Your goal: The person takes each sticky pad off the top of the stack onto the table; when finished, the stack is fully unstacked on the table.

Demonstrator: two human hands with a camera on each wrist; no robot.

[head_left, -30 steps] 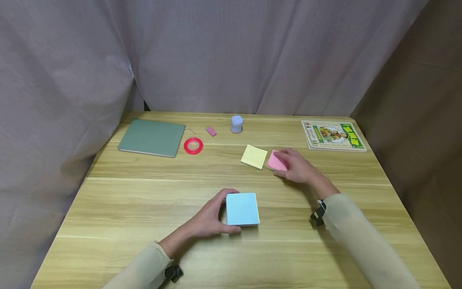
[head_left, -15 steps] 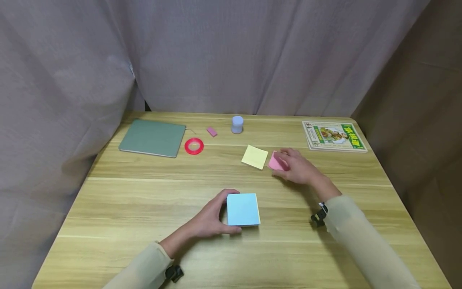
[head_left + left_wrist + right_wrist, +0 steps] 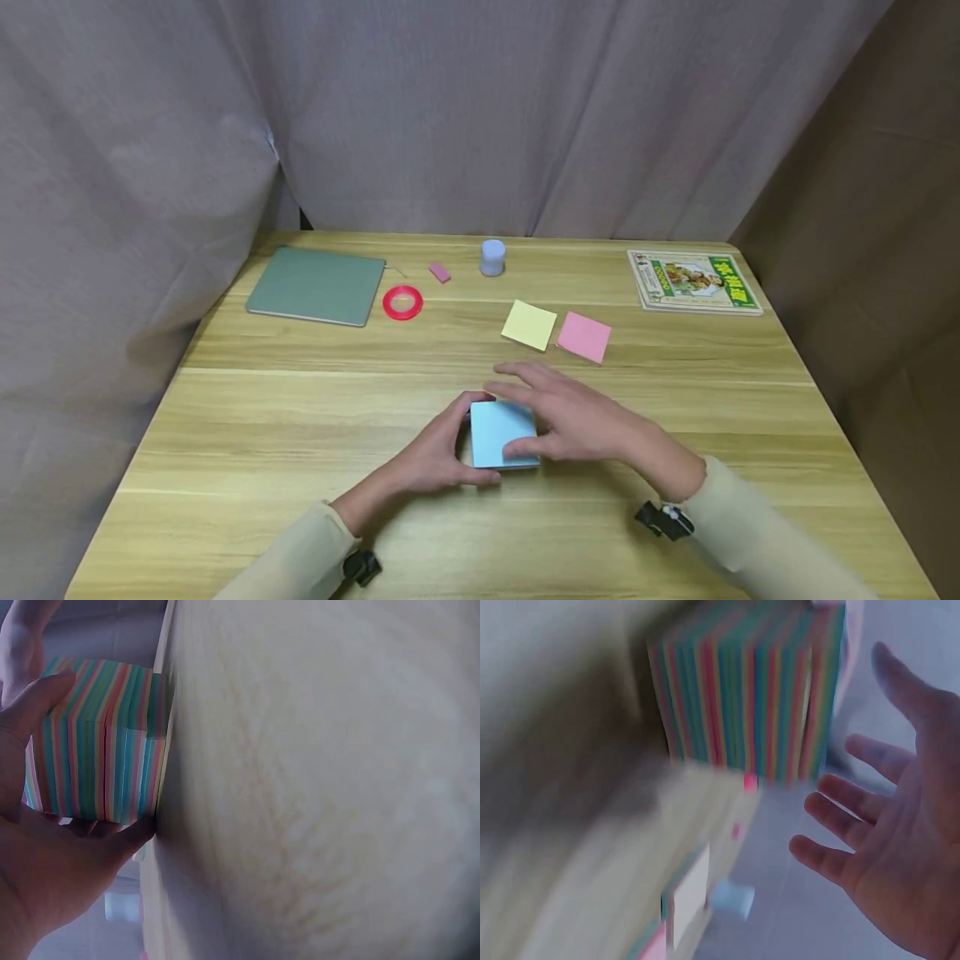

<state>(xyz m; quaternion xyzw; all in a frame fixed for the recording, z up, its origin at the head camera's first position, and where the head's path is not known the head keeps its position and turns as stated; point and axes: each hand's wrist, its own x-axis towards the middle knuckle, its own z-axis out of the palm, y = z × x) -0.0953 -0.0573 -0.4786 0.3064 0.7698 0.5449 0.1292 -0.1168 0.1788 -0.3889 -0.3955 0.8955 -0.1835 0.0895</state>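
Note:
A thick block of stacked sticky notes (image 3: 491,429), blue on top, stands on the near middle of the table. Its sides show many coloured stripes in the left wrist view. My left hand (image 3: 435,454) grips the block from the left, with the thumb on the near side and fingers on the far side. My right hand (image 3: 573,417) is over the block's right part, fingers spread. In the right wrist view, the right hand (image 3: 900,840) has its fingers apart, with a gap between them and the striped block (image 3: 735,697). Farther back lie a yellow sticky-note pad (image 3: 529,325) and a pink sticky-note pad (image 3: 585,337).
A green notebook (image 3: 317,286), a red tape roll (image 3: 402,303), a small pink eraser-like block (image 3: 439,272) and a pale blue cylinder (image 3: 492,258) are along the back. At the back right is an illustrated book (image 3: 693,282). Grey curtains (image 3: 450,117) hang behind the wooden table (image 3: 247,417).
My right hand has let go of the pink pad, which now lies uncovered and slightly turned, and has come nearer and left over the block. The left hand has stayed put.

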